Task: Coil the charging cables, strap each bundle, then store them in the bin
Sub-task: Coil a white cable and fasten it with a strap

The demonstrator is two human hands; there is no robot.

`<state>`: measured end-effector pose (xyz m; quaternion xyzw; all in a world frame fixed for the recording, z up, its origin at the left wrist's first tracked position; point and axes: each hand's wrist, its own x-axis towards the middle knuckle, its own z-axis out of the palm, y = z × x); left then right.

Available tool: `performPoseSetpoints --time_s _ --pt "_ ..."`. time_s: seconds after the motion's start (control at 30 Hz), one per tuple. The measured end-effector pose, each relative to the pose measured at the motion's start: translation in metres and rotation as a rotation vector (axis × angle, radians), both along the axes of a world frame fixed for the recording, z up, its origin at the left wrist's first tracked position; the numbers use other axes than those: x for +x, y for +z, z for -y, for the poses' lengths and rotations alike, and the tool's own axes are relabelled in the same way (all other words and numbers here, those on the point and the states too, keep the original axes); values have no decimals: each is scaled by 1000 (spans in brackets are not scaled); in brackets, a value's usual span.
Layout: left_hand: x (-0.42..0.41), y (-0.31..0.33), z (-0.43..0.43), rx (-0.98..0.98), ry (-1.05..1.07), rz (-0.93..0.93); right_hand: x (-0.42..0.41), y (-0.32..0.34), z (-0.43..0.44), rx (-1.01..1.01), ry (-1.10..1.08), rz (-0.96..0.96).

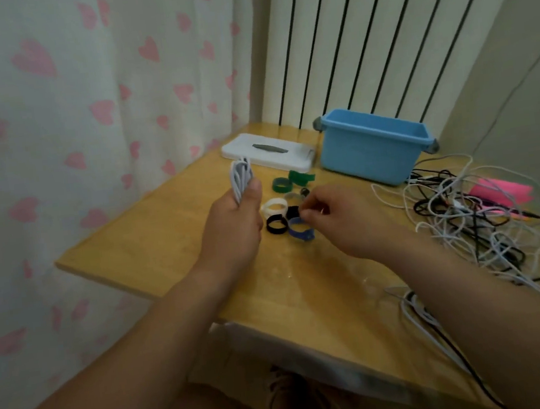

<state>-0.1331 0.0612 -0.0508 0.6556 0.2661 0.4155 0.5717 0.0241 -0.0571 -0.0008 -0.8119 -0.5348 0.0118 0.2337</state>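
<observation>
L grip holds coil (R grip pinches strap).

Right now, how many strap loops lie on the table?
7: two green straps nearest the bin, a grey strap below them, a white strap by the left hand, two black straps, a blue strap nearest the camera. The fingers of the right hand may hide more.

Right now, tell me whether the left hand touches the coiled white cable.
Touching. Head view: the left hand grips the coiled white cable, thumb pressed against it, loops sticking out above.
</observation>
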Motion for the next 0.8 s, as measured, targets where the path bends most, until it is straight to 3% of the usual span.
performPoseSetpoints --time_s 0.17,0.23,0.43,0.53,0.67,0.8 --pt "-1 1 4 27 0 -2 -3 -8 -7 -234 32 135" --pt "-2 2 7 51 -20 -4 3 -9 0 -257 12 106" --pt "26 26 23 -28 -139 44 36 19 38 169 -60 -308" --pt "70 40 33 -20 -219 20 59 20 50 281 -92 -522" --pt "124 53 43 177 -384 -134 84 16 66 239 -80 -639" --pt "152 56 54 314 -429 -212 108 14 75 415 -148 -743"
